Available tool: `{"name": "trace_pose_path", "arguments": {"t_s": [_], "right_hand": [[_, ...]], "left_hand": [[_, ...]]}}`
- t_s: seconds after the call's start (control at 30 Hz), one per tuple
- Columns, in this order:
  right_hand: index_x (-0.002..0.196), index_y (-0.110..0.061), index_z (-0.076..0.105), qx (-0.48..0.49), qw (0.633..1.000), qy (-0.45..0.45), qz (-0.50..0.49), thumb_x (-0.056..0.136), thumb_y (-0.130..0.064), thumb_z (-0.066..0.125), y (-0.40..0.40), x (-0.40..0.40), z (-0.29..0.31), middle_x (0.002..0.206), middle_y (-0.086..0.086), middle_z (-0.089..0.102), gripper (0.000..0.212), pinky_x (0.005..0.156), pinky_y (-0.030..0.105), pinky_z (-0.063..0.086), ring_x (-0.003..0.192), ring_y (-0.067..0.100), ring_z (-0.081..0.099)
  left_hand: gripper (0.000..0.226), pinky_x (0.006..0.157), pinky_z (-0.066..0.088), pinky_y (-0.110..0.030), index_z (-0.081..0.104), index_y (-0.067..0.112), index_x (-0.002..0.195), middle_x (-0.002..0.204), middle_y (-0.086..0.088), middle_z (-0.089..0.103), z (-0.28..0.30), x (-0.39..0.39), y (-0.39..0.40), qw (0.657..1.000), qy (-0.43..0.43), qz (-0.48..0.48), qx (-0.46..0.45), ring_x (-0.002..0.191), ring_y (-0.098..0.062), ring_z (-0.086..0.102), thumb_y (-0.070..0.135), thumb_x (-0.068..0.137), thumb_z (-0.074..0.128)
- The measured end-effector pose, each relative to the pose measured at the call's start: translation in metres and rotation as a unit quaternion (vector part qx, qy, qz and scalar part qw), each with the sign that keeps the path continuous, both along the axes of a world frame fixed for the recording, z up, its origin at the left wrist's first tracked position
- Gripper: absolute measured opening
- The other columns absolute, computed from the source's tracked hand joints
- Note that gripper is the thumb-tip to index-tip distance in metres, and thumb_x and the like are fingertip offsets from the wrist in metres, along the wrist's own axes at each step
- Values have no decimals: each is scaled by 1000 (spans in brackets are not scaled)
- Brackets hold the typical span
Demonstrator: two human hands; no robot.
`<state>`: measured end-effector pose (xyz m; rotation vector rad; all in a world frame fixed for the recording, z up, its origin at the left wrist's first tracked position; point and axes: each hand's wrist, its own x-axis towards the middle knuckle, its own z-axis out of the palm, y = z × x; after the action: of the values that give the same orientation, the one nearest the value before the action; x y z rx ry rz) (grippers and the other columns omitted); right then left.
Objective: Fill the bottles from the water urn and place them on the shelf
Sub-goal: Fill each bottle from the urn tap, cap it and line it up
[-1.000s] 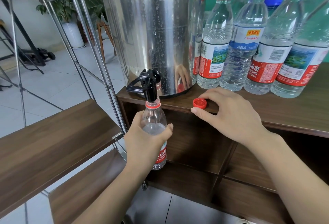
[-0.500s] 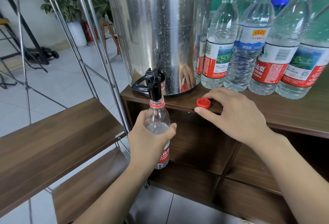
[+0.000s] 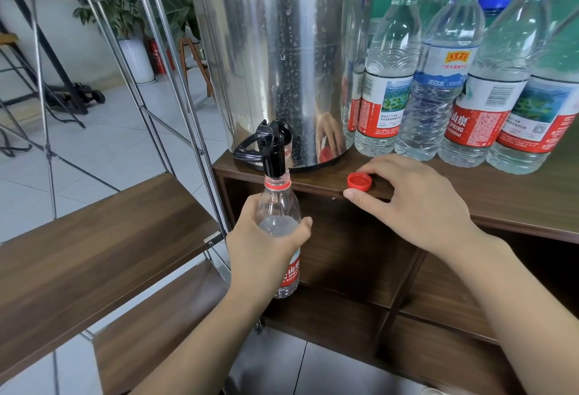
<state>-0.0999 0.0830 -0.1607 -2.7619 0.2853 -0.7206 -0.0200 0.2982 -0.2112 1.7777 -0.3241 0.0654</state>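
The left hand (image 3: 266, 247) grips an uncapped bottle (image 3: 280, 231) around its middle, fingers and thumb wrapped round the clear plastic above the red label. The bottle stands upright in the air in front of the cabinet (image 3: 470, 203), with its open neck directly under the black tap (image 3: 272, 156) of the steel urn (image 3: 272, 59); the spout tip reaches the bottle's mouth. Water fills the bottle up to about its shoulder.

The urn stands at the left front corner of the cabinet top, its tap sticking out over the front edge. Droplets cling to its shiny side.

The right hand (image 3: 416, 203) rests on the front edge of the cabinet top, just right of the urn. Its fingers curve loosely around a red cap (image 3: 359, 181) that lies open side up near that edge; the fingertips touch the cap on its far side and the thumb lies against the front edge just below it. Whether the hand actually pinches the cap I cannot tell.

Behind the right hand, toward the back of the cabinet top, a row of capped bottles (image 3: 388, 81) stands upright and close together, most with red caps, some with white, one with blue.

To the left, a brown wooden shelf (image 3: 94, 253) on a metal frame sits beside the cabinet's left edge, with another board below it.
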Motion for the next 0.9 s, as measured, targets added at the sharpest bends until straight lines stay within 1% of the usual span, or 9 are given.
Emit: {"name": "trace_pose_path", "arguments": {"t_s": [0.53,0.67,0.9], "right_hand": [[117,-36,67,-1,1000,7,0,88,-71,51,0,0,1,122,-18,62,48,90,30,41,115,11,56],[117,-36,67,1,1000,7,0,88,-71,51,0,1,1,121,-18,62,48,91,31,42,115,12,56],[116,-37,67,0,1000,6,-2,88,-71,52,0,1,0,120,-18,62,46,88,28,38,115,11,55]], "left_hand": [[49,88,60,-34,64,36,112,102,15,74,-1,1,1,1000,1,-6,1,97,-5,71,34,73,93],[47,86,60,-32,64,36,110,100,16,74,0,0,1,1000,-1,-6,2,94,-3,71,34,73,93],[46,86,59,-31,63,37,108,99,16,74,-1,1,1,1000,-1,-4,4,94,-3,71,34,73,93]]}}
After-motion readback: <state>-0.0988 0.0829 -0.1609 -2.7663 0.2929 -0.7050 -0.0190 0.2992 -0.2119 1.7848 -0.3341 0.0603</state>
